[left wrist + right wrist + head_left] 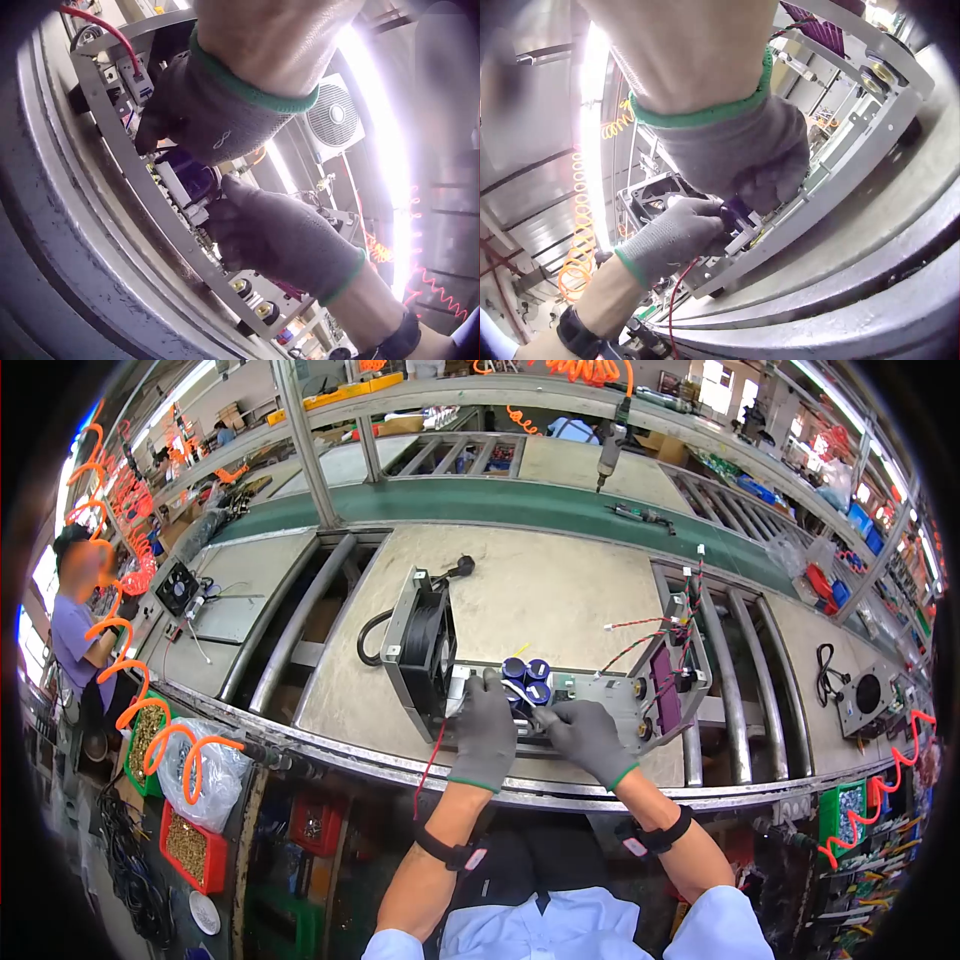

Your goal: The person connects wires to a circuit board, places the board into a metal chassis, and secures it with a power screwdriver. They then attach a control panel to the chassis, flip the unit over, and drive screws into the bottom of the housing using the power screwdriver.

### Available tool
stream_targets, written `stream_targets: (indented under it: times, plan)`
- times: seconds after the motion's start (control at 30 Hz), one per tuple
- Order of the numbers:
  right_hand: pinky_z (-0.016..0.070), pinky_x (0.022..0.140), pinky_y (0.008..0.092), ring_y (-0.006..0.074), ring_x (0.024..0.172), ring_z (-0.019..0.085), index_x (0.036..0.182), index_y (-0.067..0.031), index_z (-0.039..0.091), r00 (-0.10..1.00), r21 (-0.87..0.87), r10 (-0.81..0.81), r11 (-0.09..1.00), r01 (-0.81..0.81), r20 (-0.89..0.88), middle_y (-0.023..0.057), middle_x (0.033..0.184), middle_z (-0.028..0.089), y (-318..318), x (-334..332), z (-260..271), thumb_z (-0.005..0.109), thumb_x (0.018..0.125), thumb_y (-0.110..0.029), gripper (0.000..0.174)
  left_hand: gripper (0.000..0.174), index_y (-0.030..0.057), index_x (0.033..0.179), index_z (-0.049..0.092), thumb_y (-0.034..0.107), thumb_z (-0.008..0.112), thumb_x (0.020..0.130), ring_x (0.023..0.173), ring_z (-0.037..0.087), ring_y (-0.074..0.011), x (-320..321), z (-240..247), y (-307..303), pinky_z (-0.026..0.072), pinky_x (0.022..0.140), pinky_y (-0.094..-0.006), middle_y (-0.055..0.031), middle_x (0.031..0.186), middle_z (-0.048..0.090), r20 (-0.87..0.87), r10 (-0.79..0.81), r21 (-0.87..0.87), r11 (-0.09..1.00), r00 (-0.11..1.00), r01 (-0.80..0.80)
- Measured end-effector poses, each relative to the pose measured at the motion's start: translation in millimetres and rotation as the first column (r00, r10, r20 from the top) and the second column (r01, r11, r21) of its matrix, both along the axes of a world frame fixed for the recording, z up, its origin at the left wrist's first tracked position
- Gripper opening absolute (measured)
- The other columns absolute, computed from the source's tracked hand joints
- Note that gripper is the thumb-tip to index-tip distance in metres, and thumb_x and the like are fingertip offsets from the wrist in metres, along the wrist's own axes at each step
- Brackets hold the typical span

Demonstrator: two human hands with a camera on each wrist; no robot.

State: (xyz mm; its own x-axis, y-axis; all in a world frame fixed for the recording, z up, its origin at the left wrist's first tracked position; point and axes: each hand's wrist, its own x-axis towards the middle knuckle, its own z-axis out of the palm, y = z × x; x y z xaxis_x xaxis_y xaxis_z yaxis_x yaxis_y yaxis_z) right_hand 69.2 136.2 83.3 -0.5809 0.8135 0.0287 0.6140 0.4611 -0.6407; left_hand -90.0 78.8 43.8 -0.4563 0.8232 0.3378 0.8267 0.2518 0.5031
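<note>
One chassis [610, 702] on pale board [540, 590] (green belt [450, 500] behind)

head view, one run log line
left hand: by blue cylinders; right hand: by blue cylinders; fan: upright on left; purple panel: on right

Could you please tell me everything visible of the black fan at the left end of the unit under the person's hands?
The black fan has a squarish frame, apparently plastic, round a circular opening; its blades are hard to make out. It stands upright against a grey, metal-looking panel at the left end of the open unit, facing inward towards the blue cylinders. The left hand is close by; whether it touches the fan is unclear.
</note>
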Motion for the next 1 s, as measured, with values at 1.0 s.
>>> stream_targets:
  times: [1.0]
  plan:
    - [0.0529,0.065,0.0438,0.0304,0.084,0.064,0.112,-0.0087,0.067,0.981,0.648,0.184,0.741,-0.175,0.055,0.0101,0.091,0.062,-13,-31,0,0.064,0.081,-0.003,0.032,0.058,-0.0095,0.142,0.043,-0.004,0.053,0.085,0.121,0.056,-0.0467,9,9,-80,0.0496,0.102,-0.0469,-0.0293,0.144,0.047,-0.156,-0.068,0.207,0.973,0.985,0.100]
